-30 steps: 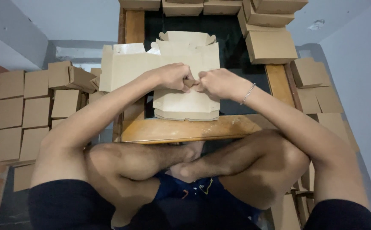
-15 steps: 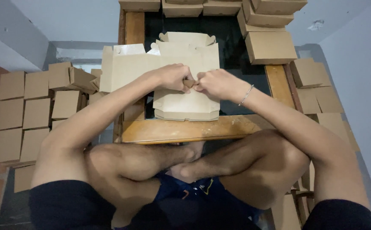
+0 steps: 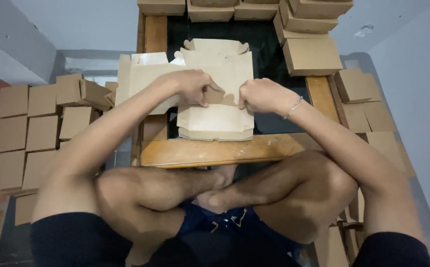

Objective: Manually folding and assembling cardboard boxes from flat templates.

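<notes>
left hand (image 3: pixel 192 86) and right hand (image 3: pixel 259 96) sit close together, a small gap between them, both over the same flat cardboard box blank (image 3: pixel 217 99). left hand pinched shut on a small tab of the blank, thumb and forefinger on its edge; right hand curled into a fist with fingertips clamped on the same fold line just to its inner side. can't tell exactly how much of the tab each hand covers, knuckles hide it. a thin bracelet (image 3: pixel 293 107) rides the right wrist. the blank lies directly under and ahead of both hands on a low wooden-framed desk (image 3: pixel 210 151) with a dark top; its near end is already folded into a shallow tray shape just below the hands, the far flaps spread flat beyond them. another flat blank (image 3: pixel 138 79) lies beside the left hand, on its outer side, partly under the forearm. beyond the hands, along the far edge of the desk, a row of folded boxes (image 3: pixel 311 54), stacked up past the right hand. well outside the left hand, a grid of finished boxes (image 3: pixel 27 128) on the floor. outside the right hand, more flat cardboard pieces (image 3: pixel 368 106) on the floor by the wall. crossed legs sit below the near rail of the desk, close under both forearms.
</notes>
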